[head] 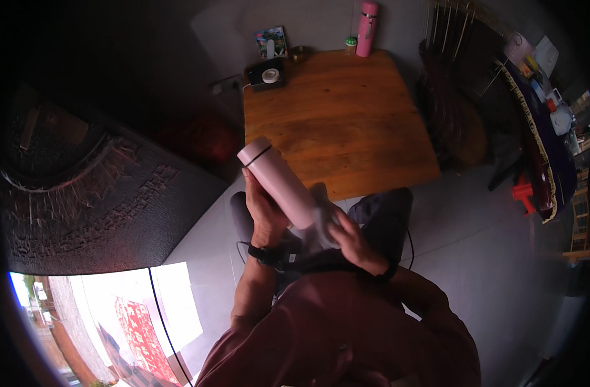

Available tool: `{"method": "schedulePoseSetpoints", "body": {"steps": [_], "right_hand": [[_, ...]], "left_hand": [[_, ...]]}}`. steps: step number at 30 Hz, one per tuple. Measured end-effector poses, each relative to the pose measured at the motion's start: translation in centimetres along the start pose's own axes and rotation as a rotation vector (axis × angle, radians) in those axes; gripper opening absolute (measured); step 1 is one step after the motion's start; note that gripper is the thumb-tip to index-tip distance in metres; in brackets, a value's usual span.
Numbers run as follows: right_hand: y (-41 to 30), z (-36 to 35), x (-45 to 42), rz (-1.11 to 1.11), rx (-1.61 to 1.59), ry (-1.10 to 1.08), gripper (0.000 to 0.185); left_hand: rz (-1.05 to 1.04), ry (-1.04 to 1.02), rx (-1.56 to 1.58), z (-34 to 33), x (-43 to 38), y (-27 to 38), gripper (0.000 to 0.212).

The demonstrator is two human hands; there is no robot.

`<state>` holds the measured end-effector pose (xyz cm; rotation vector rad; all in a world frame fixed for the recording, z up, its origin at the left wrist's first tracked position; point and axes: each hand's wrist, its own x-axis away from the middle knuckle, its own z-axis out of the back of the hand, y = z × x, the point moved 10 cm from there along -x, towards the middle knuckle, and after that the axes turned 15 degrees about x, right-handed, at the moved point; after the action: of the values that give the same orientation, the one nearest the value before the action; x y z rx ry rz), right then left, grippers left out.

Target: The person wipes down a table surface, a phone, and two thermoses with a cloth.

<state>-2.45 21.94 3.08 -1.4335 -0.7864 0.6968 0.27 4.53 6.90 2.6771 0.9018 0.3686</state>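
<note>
A pale pink insulated bottle (283, 188) is held tilted over my lap, its capped end pointing up and to the left, with a dark ring below the cap. My left hand (264, 208) grips it from the left side, thumb along the body near the cap. Blurred grey cloth (321, 220) lies against the lower right end of the bottle, and my right hand (353, 239) has hold of it. The cloth partly hides the bottle's base. Before me stands a wooden table (343, 130), just beyond the bottle.
A taller pink flask (367, 29) and a small green-lidded jar (350, 46) stand at the table's far edge. Far left are a dark box (263, 77) with a white round object (271, 75) and a small bowl (299, 54). A wooden chair (457, 121) is at right.
</note>
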Motion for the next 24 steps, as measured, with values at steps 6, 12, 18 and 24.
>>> {"method": "schedulePoseSetpoints", "body": {"steps": [6,12,18,24], "right_hand": [[0.0,-1.8,-0.9,-0.347,-0.891,-0.057,0.049],[0.7,-1.0,-2.3,-0.269,-0.652,0.012,0.049],[-0.5,3.5,-1.8,0.038,0.249,0.351,0.034],[-10.6,-0.2,-1.0,0.619,0.779,0.323,0.059]], "left_hand": [[-0.211,-0.157,-0.299,-3.0,1.3,1.1,0.057],[-0.31,-0.111,-0.688,-3.8,2.3,0.4,0.076],[-0.392,-0.066,-0.571,-2.5,2.1,0.7,0.055],[-0.062,-0.216,-0.462,-1.3,2.0,-3.1,0.058]]}}
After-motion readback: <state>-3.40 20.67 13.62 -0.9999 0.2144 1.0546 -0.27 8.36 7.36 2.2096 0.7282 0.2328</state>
